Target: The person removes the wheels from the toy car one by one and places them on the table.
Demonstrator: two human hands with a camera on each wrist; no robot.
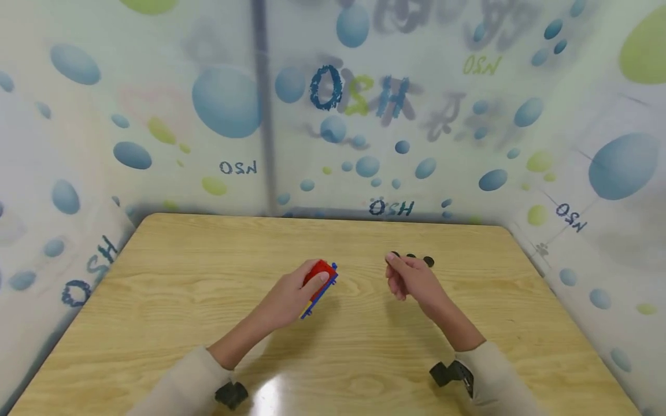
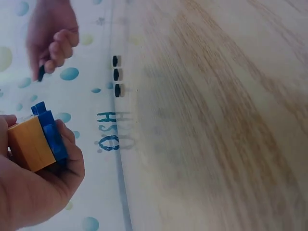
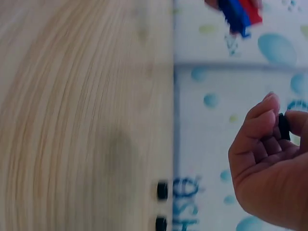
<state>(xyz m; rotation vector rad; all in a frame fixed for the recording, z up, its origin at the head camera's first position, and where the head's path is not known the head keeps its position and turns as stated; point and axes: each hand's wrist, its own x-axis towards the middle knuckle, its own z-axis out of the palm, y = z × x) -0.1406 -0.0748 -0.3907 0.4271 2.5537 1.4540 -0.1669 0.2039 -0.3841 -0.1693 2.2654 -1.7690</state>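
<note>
My left hand [image 1: 283, 297] grips a toy block car body [image 1: 319, 275] above the table, thumb over its red top. It has a red block, a yellow block [image 2: 31, 144] and a blue base [image 2: 54, 136] with small stubs. To the right, my right hand [image 1: 413, 280] pinches a small black toy wheel [image 3: 284, 126] between thumb and fingers, raised and apart from the car body. Several more black wheels [image 2: 116, 74] stand in a row near the table's far edge, partly behind the right hand in the head view.
The light wooden table [image 1: 208, 260] spreads under both arms. Patterned walls [image 1: 229, 190] with blue and green dots rise behind it and on both sides. Each sleeve has a dark strap [image 1: 451, 374] near the cuff.
</note>
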